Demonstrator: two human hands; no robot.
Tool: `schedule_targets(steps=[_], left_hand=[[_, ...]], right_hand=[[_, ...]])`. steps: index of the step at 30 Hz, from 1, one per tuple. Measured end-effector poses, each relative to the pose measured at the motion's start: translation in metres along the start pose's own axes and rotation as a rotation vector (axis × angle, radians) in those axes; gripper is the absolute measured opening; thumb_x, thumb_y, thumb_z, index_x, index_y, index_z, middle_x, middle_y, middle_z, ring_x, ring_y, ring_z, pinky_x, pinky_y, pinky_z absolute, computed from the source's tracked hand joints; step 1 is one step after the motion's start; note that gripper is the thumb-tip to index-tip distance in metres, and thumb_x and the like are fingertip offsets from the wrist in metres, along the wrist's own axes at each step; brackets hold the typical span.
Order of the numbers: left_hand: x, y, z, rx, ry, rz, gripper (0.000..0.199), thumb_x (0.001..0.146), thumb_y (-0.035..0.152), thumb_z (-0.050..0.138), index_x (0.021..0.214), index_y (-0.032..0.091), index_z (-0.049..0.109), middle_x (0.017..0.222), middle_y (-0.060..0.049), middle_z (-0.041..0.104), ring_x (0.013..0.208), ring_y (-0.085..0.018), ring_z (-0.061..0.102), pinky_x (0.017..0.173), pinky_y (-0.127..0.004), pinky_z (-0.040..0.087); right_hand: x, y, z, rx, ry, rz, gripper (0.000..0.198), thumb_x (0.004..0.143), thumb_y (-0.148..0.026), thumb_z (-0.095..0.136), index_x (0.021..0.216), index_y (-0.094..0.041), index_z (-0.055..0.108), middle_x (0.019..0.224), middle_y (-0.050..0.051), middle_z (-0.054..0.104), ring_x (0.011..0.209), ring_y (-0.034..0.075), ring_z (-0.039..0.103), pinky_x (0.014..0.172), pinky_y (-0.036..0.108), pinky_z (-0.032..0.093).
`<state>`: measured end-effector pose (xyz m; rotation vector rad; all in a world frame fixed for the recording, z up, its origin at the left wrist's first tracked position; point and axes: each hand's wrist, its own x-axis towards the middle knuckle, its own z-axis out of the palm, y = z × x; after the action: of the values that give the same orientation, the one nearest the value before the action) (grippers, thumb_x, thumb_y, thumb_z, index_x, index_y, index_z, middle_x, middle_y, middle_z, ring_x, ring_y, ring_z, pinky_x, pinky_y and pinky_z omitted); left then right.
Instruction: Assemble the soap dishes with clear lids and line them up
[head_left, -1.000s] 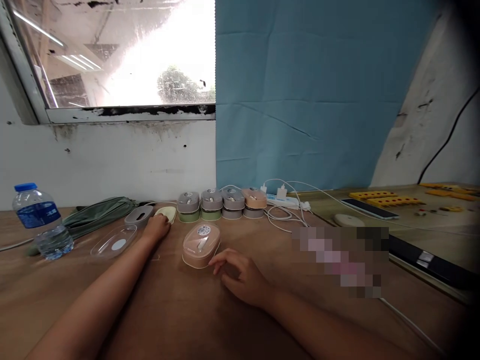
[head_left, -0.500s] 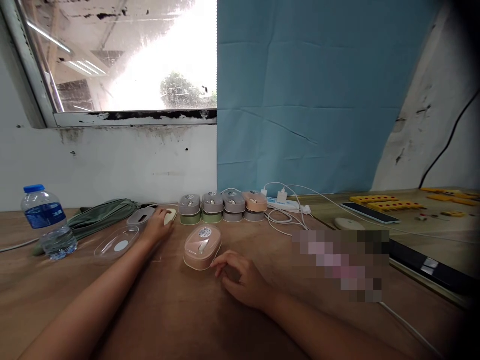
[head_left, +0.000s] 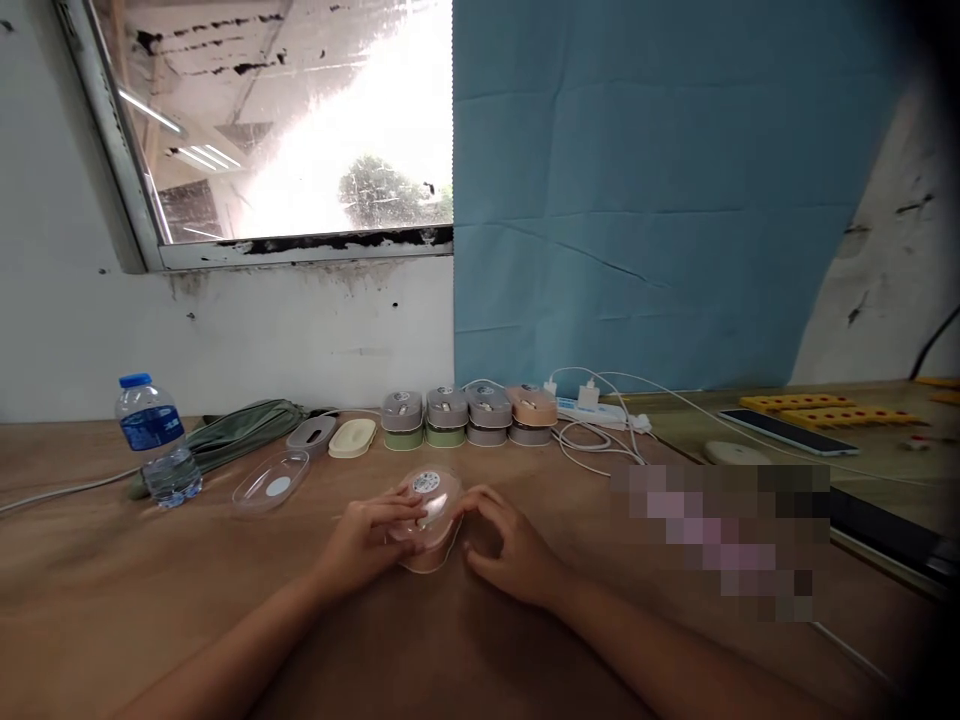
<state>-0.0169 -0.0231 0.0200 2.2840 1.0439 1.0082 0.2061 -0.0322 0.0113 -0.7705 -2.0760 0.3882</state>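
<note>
A small pink oval box [head_left: 431,555] with a clear lid and a round sticker sits on the table in front of me. My left hand [head_left: 367,540] reaches over its left side, fingers on the lid and thumb low against the side. At the box's right edge, my right hand [head_left: 510,548] is curled, its fingertips touching there and its thumb apart from it. A cream oval tray-like piece [head_left: 352,438], a grey slotted oval piece [head_left: 311,436] and a loose clear lid [head_left: 270,482] lie to the left, untouched.
Several two-tone stacked boxes [head_left: 489,415] stand in a row by the wall. A water bottle [head_left: 157,440] and a green cloth bundle [head_left: 247,432] are on the left. To the right are a white power strip [head_left: 600,412] with cables, a phone [head_left: 787,432] and a blurred patch.
My left hand has left the cream piece and come onto the pink box. That box sits slightly nearer to me. My right hand now touches its edge. The view has shifted left.
</note>
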Motion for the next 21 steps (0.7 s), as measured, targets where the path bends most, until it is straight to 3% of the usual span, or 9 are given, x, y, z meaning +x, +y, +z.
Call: schedule_targets(steps=[3, 6, 9, 12, 14, 17, 21], left_hand=[[-0.005, 0.000, 0.001, -0.135, 0.104, -0.076, 0.034, 0.070, 0.033, 0.061, 0.102, 0.021, 0.061, 0.105, -0.006, 0.063, 0.097, -0.022, 0.058, 0.086, -0.034, 0.046], [-0.003, -0.007, 0.000, -0.309, 0.270, -0.164, 0.039, 0.078, 0.035, 0.050, 0.114, 0.020, 0.048, 0.115, -0.008, 0.054, 0.088, -0.018, 0.061, 0.074, -0.030, 0.051], [0.000, -0.023, -0.010, -0.269, 0.394, -0.189, 0.036, 0.082, 0.026, 0.040, 0.117, 0.023, 0.045, 0.123, -0.007, 0.047, 0.078, -0.013, 0.061, 0.066, -0.027, 0.051], [-0.001, -0.042, -0.024, -0.046, 0.228, -0.218, 0.033, 0.075, 0.011, 0.035, 0.090, 0.017, 0.063, 0.105, -0.006, 0.057, 0.069, -0.012, 0.059, 0.065, -0.027, 0.048], [-0.003, -0.050, -0.033, 0.103, 0.083, -0.219, 0.033, 0.071, 0.007, 0.035, 0.079, 0.016, 0.065, 0.091, -0.005, 0.062, 0.075, -0.014, 0.058, 0.071, -0.028, 0.045], [-0.005, -0.044, -0.042, 0.277, -0.056, -0.184, 0.029, 0.076, 0.014, 0.038, 0.086, 0.018, 0.065, 0.087, -0.004, 0.065, 0.084, -0.017, 0.055, 0.077, -0.030, 0.041], [-0.006, -0.021, -0.039, 0.492, -0.119, -0.009, 0.026, 0.080, 0.034, 0.044, 0.086, 0.024, 0.067, 0.091, -0.003, 0.065, 0.088, -0.019, 0.051, 0.083, -0.034, 0.033]], right_hand=[[0.000, -0.004, 0.000, -0.029, -0.074, -0.032, 0.042, 0.061, -0.004, 0.050, 0.100, -0.020, 0.051, 0.105, 0.006, 0.049, 0.101, 0.019, 0.047, 0.087, 0.031, 0.039], [0.000, -0.008, -0.001, -0.063, -0.153, -0.101, 0.048, 0.059, -0.004, 0.051, 0.104, -0.021, 0.051, 0.112, 0.007, 0.047, 0.108, 0.020, 0.043, 0.094, 0.033, 0.034], [0.000, -0.009, -0.001, -0.076, -0.237, -0.143, 0.047, 0.058, -0.001, 0.049, 0.100, -0.021, 0.054, 0.108, 0.006, 0.050, 0.107, 0.019, 0.044, 0.094, 0.032, 0.034], [-0.001, -0.007, 0.000, -0.068, -0.283, -0.141, 0.042, 0.057, 0.000, 0.048, 0.093, -0.020, 0.056, 0.104, 0.005, 0.052, 0.103, 0.017, 0.046, 0.090, 0.030, 0.037], [-0.001, -0.005, 0.000, -0.060, -0.292, -0.141, 0.040, 0.057, 0.001, 0.048, 0.091, -0.020, 0.056, 0.103, 0.005, 0.053, 0.102, 0.017, 0.047, 0.089, 0.030, 0.038], [0.000, -0.005, 0.000, -0.053, -0.290, -0.142, 0.041, 0.056, 0.002, 0.047, 0.090, -0.020, 0.057, 0.101, 0.005, 0.054, 0.101, 0.017, 0.047, 0.089, 0.030, 0.038], [0.001, -0.008, 0.000, -0.051, -0.275, -0.126, 0.041, 0.056, 0.003, 0.046, 0.088, -0.021, 0.057, 0.098, 0.004, 0.055, 0.099, 0.017, 0.048, 0.087, 0.031, 0.038]])
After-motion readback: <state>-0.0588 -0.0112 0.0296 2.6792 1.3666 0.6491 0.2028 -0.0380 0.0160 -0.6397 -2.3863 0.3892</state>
